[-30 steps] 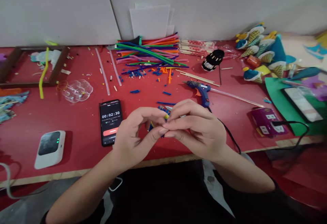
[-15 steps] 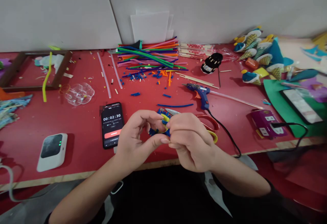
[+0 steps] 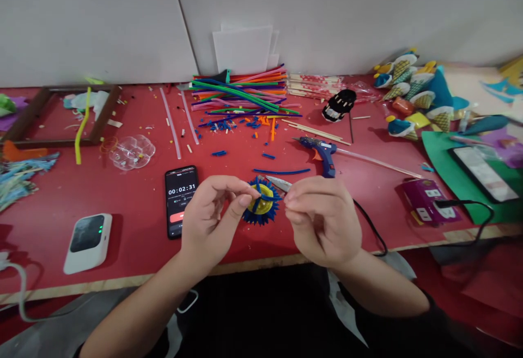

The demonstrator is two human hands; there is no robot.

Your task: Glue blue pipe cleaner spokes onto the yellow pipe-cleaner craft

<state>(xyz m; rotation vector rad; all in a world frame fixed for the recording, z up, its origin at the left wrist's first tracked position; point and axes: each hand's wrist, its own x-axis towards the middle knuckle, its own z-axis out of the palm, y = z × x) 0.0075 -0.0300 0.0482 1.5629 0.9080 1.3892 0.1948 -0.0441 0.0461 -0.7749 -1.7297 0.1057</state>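
My left hand (image 3: 210, 216) pinches a small round craft piece (image 3: 261, 205) between thumb and fingers; it is a yellow disc ringed with short blue straw spikes. It hangs just above the red table (image 3: 122, 205) near the front edge. A little to the right of the piece, my right hand (image 3: 322, 219) has its fingers curled together, apart from the piece; I cannot make out anything in them. A scissor blade (image 3: 280, 183) pokes out behind the right hand. One long blue straw piece (image 3: 281, 171) lies just beyond the hands.
A phone (image 3: 181, 200) showing a timer lies left of my hands, a white device (image 3: 87, 241) further left. A blue glue gun (image 3: 321, 151) with its black cord, a pile of coloured straws (image 3: 241, 93), wooden sticks (image 3: 314, 129), a purple power block (image 3: 429, 202) and paper craft figures (image 3: 412, 93) fill the back and right.
My hands have drawn apart: the right hand let go and slid right, so the spiky blue and yellow piece now shows in the left hand. The timer went from 00:02:30 to 00:02:31.
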